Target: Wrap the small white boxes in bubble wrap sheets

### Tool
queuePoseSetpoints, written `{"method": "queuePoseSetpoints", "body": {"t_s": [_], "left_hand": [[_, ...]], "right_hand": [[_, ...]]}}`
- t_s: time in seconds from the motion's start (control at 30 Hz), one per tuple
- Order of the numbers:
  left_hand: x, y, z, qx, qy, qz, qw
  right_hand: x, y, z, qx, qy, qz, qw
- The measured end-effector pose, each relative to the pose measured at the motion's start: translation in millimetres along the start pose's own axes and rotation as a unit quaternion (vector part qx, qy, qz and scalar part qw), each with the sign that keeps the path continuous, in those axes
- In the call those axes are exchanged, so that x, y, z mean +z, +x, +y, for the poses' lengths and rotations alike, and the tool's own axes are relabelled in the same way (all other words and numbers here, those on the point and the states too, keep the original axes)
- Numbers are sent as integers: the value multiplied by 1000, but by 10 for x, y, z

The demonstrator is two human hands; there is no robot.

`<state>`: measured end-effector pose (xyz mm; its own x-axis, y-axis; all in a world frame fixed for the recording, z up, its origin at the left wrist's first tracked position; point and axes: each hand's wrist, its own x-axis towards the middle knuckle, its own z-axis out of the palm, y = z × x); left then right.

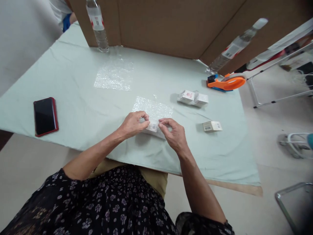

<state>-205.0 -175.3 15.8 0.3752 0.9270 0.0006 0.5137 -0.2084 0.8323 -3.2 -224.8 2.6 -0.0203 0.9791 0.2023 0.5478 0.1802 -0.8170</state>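
Note:
A sheet of bubble wrap (153, 109) lies on the pale green table cover (73, 111) in front of me. At its near edge sits a small white box (153, 127), partly rolled into the wrap. My left hand (133, 124) pinches the wrap and the box from the left, fingers closed. From the right, my right hand (174, 133) pinches the same bundle with its fingers closed. Much of the box is hidden under my fingers.
A second bubble wrap sheet (114, 76) lies farther back. Wrapped boxes (193, 98) and a bare small box (212, 126) sit to the right, beyond them an orange tape dispenser (227, 82). A red-cased phone (45, 116) lies at the left. Two water bottles (98, 26) stand before a cardboard screen (171, 26).

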Motion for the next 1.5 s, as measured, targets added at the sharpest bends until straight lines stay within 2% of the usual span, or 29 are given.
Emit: {"method": "queuePoseSetpoints", "body": {"t_s": [0.07,0.17,0.27,0.53,0.63,0.7,0.77,0.8,0.87,0.97,1.13,1.3,1.5], "left_hand": [[43,59,-10,-33,-26,-6,999],[96,79,-28,-46,-58,-14,997],[98,28,-37,-50,-84,-17,995],[36,-271,-49,-52,-94,-44,993],[50,-303,-63,-56,-99,-35,993],[58,-302,-73,-58,-100,-33,993],[62,-291,-79,-55,-97,-37,993],[63,-284,-78,-51,-94,-40,993],[63,-265,-71,-43,-84,-45,995],[39,-241,-67,-40,-66,-56,995],[-165,-270,-205,-60,-57,-74,994],[-447,-351,-374,-119,-6,-48,992],[-583,-420,-326,-217,51,-37,974]], "right_hand": [[47,84,84,49,54,-12,997],[110,112,159,90,99,-13,991],[154,30,135,102,118,3,988],[239,-293,17,96,96,-7,991],[141,-338,3,59,26,41,997],[53,-402,-72,-8,-67,115,991],[7,-496,-203,-93,-160,160,970],[13,-544,-276,-133,-193,153,960],[81,-609,-397,-201,-230,97,947],[245,-599,-436,-247,-273,16,930],[331,-498,-320,-236,-306,-35,922],[302,-481,-358,-214,-341,-73,913],[297,-429,-386,-221,-371,-97,897]]}}
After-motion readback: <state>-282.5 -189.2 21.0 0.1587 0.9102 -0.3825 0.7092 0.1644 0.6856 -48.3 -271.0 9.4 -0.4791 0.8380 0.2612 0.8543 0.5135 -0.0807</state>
